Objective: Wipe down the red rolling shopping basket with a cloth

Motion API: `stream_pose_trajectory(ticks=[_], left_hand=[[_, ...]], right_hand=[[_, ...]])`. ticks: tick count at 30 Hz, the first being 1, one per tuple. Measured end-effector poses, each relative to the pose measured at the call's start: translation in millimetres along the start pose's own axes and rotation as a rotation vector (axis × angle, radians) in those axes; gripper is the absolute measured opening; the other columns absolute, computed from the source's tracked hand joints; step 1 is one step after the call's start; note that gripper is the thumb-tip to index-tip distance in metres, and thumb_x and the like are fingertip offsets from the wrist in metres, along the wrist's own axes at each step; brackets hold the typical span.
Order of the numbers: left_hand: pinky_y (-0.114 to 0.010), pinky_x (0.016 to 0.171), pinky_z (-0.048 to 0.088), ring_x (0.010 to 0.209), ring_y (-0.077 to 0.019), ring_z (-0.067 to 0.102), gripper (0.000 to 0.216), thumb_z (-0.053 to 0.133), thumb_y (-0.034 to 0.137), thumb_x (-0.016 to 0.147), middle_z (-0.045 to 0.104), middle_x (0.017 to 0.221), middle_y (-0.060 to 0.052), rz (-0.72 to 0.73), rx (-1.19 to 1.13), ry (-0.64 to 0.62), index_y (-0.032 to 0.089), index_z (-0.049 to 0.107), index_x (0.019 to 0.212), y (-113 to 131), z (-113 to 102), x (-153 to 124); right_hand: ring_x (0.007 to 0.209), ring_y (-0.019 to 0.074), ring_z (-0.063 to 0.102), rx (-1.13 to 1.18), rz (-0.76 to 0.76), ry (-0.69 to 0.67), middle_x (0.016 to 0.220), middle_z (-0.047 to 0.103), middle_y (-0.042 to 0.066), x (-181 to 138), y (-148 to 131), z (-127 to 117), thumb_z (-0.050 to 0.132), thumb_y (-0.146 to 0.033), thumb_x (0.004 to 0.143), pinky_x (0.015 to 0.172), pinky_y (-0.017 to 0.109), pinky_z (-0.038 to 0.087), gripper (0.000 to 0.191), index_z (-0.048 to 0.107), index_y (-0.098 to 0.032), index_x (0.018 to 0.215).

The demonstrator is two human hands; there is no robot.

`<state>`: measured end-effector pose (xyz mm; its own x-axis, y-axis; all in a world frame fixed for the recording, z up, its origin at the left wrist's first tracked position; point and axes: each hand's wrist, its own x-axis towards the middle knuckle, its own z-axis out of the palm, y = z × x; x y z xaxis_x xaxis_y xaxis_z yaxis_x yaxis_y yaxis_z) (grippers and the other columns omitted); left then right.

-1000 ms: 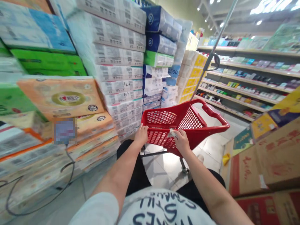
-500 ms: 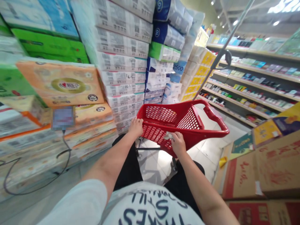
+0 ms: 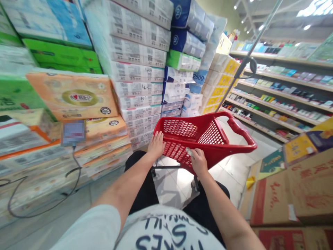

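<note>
A red plastic shopping cart [image 3: 179, 139] with perforated basket walls stands crosswise before me, its handle toward the right. My left hand [image 3: 156, 145] lies against the near wall by the basket's left corner, fingers stretched out with the tips at the rim. Closer to the middle of that wall, my right hand [image 3: 199, 160] is closed on a small white crumpled piece [image 3: 188, 151], perhaps tissue or cloth. Its exact kind is too small to tell. Part of the basket's inside is hidden by the near wall.
Tall stacks of packaged paper [image 3: 137, 69] rise behind the cart. Orange tissue packs [image 3: 75, 97] and a sign on a cable stand left. Cardboard boxes [image 3: 273, 201] are piled at the right. A slanting metal pole [image 3: 234, 80] stands before stocked shelves [image 3: 281, 86].
My left hand has slid slightly right along the cart's rim, its fingers now straighter. My right hand keeps the white piece at the near wall. The whole view has shifted a little.
</note>
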<state>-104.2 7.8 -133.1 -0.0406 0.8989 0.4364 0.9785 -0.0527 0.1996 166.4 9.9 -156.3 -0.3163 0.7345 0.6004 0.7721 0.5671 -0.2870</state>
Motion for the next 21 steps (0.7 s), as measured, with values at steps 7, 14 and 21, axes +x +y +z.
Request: stream_pose_trajectory(ticks=[7, 14, 21], left_hand=[[-0.048, 0.117, 0.016, 0.137, -0.0297, 0.031, 0.06, 0.048, 0.013, 0.08, 0.053, 0.131, -0.009, 0.057, 0.005, -0.045, 0.027, 0.045, 0.138, 7.9, -8.2, 2.7], [-0.054, 0.115, 0.015, 0.139, -0.0339, 0.026, 0.068, 0.049, 0.013, 0.078, 0.051, 0.132, -0.011, 0.08, -0.022, -0.091, 0.024, 0.036, 0.144, 27.1, -9.4, 3.5], [-0.06, 0.114, 0.011, 0.142, -0.0368, 0.017, 0.056, 0.049, 0.015, 0.079, 0.045, 0.141, -0.011, 0.055, 0.007, -0.116, 0.025, 0.049, 0.134, 31.9, -5.5, 6.3]], right_hand=[[0.107, 0.0233, 0.047, 0.001, -0.043, 0.196, 0.113, 0.055, 0.01, 36.7, -9.4, -28.3, 0.046, -0.01, 0.084, 0.096, 0.038, 0.043, 0.037, 0.063, -0.021, 0.116], [0.107, 0.0235, 0.049, -0.126, -0.109, -0.069, 0.116, 0.061, 0.006, -10.6, 16.3, 7.0, 0.053, -0.013, 0.085, 0.092, 0.036, 0.044, 0.033, 0.068, -0.029, 0.11], [0.103, 0.0233, 0.048, -0.126, 0.014, 0.041, 0.109, 0.061, 0.008, -3.2, 11.4, -14.3, 0.05, -0.008, 0.083, 0.091, 0.036, 0.045, 0.035, 0.07, -0.025, 0.106]])
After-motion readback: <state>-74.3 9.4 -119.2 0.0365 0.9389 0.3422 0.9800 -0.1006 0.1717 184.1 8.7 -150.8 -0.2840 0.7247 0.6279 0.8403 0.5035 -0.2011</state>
